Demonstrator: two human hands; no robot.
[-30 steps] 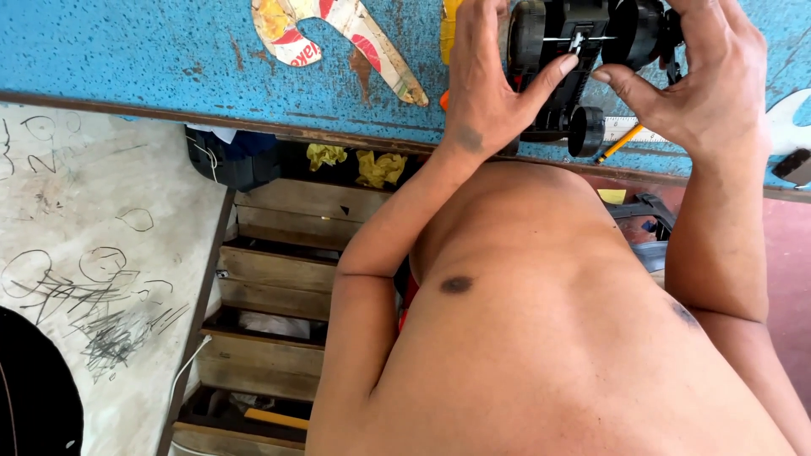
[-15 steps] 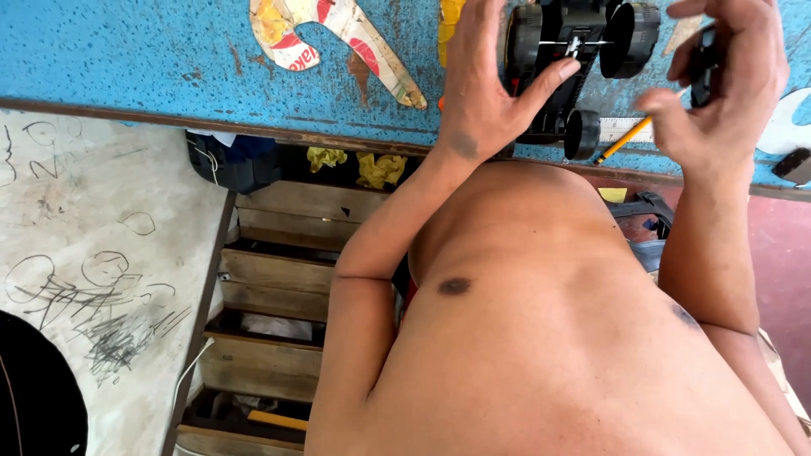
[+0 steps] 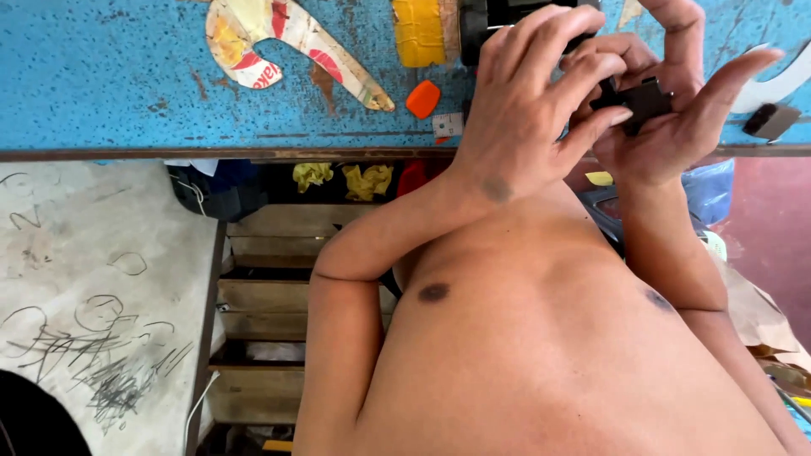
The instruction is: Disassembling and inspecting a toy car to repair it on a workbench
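Both hands have pulled closer together since 0.5 s ago. Left hand (image 3: 528, 118) curls loosely over the right hand (image 3: 667, 127), which pinches a small black part (image 3: 644, 100) near the blue tabletop (image 3: 127, 84) edge; orange cap (image 3: 422, 99) at 9 o'clock, open tabletop beyond.

Blue-painted worktop (image 3: 127, 93), speckled and chipped, across the top of the frame, edged by a dark wooden strip. Curved painted scrap piece (image 3: 279, 42), upper left; yellow block (image 3: 418, 32) and small orange piece (image 3: 422, 99), upper centre. Wooden slatted steps or shelving (image 3: 262, 295), centre left, below the worktop. Grey concrete floor (image 3: 93, 279) with scribbled marks, left. Yellow crumpled rags (image 3: 342, 177) under the worktop edge. Reddish floor (image 3: 773, 228), right. Bright daylight.
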